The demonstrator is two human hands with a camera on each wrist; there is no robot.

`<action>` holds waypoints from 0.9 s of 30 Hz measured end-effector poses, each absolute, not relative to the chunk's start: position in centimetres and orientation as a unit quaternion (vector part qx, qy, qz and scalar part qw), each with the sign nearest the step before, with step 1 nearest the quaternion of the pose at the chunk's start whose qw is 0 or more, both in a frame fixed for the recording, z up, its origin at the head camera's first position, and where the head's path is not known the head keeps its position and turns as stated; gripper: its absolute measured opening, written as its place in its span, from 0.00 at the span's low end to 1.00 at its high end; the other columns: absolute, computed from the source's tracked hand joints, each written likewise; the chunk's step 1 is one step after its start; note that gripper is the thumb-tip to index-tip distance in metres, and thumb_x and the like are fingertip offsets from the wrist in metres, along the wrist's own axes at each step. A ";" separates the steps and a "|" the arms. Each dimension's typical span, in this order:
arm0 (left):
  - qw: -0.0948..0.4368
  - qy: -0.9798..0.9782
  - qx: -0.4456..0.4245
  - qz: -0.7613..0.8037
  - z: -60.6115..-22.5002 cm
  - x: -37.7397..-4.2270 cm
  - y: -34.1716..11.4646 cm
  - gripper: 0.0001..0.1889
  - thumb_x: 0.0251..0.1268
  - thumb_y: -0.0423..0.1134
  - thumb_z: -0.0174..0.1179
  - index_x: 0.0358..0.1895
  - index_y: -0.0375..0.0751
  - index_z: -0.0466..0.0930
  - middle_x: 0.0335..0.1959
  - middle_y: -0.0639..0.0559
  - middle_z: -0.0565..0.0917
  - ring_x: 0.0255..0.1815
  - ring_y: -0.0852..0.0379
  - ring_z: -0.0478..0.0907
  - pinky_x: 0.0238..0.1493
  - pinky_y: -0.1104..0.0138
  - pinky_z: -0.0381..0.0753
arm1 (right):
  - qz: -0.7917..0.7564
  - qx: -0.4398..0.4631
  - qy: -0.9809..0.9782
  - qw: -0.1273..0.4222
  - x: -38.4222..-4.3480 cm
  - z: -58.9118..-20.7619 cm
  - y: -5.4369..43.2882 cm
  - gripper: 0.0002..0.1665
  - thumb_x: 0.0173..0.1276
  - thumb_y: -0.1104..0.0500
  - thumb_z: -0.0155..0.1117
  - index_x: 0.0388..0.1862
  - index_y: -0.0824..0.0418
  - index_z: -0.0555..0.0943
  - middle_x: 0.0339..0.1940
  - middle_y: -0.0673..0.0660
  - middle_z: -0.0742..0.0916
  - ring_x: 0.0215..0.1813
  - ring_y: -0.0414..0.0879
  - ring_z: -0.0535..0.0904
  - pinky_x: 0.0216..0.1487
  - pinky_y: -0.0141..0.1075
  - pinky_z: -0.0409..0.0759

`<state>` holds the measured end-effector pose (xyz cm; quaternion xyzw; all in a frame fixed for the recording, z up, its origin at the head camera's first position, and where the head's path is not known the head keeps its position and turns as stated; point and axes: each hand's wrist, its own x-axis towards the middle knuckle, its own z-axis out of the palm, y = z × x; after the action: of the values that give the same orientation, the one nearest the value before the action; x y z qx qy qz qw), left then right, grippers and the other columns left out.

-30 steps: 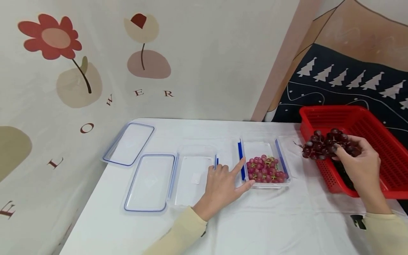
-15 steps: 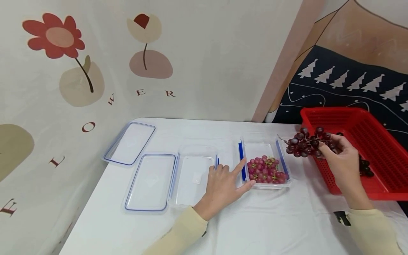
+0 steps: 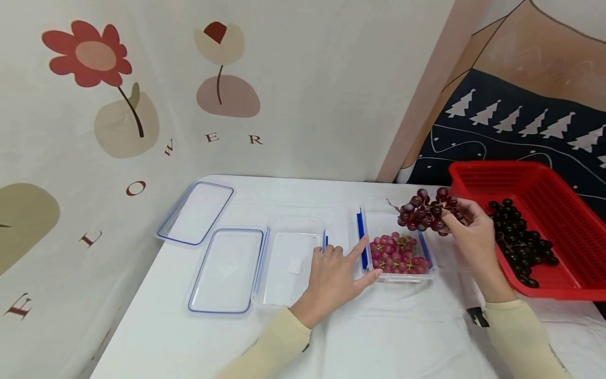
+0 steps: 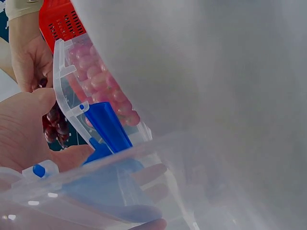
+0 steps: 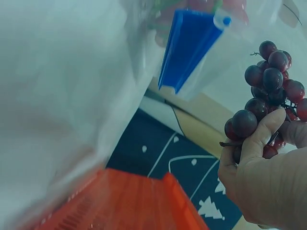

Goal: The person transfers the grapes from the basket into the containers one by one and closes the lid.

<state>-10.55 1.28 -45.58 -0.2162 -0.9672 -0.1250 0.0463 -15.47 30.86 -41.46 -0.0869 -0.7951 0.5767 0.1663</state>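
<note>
My right hand [image 3: 477,241] grips a bunch of dark red grapes [image 3: 424,212], holding it above the back right part of a clear food container [image 3: 408,277] with blue side latches. Pinkish grapes with green stems [image 3: 396,255] fill the front of that container. My left hand [image 3: 331,281] spans two containers: its straight thumb and index finger are at the left side of the grape container. Its other fingers lie at the right wall of a second clear container [image 3: 279,287], visible through the plastic in the left wrist view. The right wrist view shows thumb and fingers around the bunch [image 5: 272,79].
A red plastic basket [image 3: 575,237] stands at the right with black grapes [image 3: 523,242] in it. Two clear lids with blue seals lie at the left, the nearer lid [image 3: 227,271] beside the second container and the farther lid [image 3: 196,213] behind it. A printed curtain [image 3: 322,95] hangs behind the table.
My right hand has carried the dark red grapes leftward, from over the basket to over the grape container. Black grapes in the basket have come into full view. My left hand has stayed in place.
</note>
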 end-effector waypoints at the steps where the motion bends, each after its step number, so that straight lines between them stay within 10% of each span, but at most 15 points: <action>1: 0.045 -0.967 -0.215 -0.126 -45.6 -10.6 1.3 0.44 0.77 0.78 0.48 0.88 0.61 0.61 0.46 0.41 0.89 0.52 0.44 0.82 0.56 0.44 0.74 | 0.574 -0.083 -0.798 0.166 -15.6 -41.7 30.6 0.16 0.79 0.63 0.68 0.62 0.61 0.81 0.43 0.40 0.84 0.34 0.32 0.83 0.36 0.24 0.83; 10: 0.056 -0.967 -0.218 -0.121 -45.8 -10.5 1.3 0.44 0.77 0.78 0.47 0.88 0.61 0.63 0.43 0.42 0.88 0.49 0.45 0.82 0.54 0.45 0.75 | 0.545 -0.061 -0.821 0.162 -16.1 -42.7 28.2 0.24 0.79 0.61 0.69 0.67 0.70 0.78 0.36 0.37 0.84 0.28 0.30 0.84 0.34 0.25 0.84; 19: 0.065 -0.967 -0.217 -0.116 -45.7 -10.5 1.2 0.44 0.77 0.78 0.49 0.87 0.61 0.64 0.42 0.42 0.89 0.48 0.45 0.83 0.54 0.46 0.75 | 0.512 -0.038 -0.845 0.146 -16.9 -43.5 26.8 0.27 0.81 0.55 0.68 0.70 0.70 0.78 0.53 0.67 0.86 0.34 0.29 0.83 0.37 0.23 0.82; 27: 0.062 -0.968 -0.219 -0.109 -45.6 -10.5 1.3 0.44 0.77 0.78 0.47 0.88 0.61 0.62 0.43 0.42 0.89 0.49 0.44 0.84 0.55 0.44 0.76 | 0.456 -0.023 -0.879 0.139 -17.5 -44.0 26.0 0.28 0.79 0.52 0.72 0.68 0.67 0.80 0.46 0.67 0.89 0.34 0.34 0.84 0.32 0.24 0.78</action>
<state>-10.52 1.28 -45.58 -0.2191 -0.9677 -0.1087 0.0616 -17.51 25.96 -43.97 -0.0229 -0.8789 0.4556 0.1393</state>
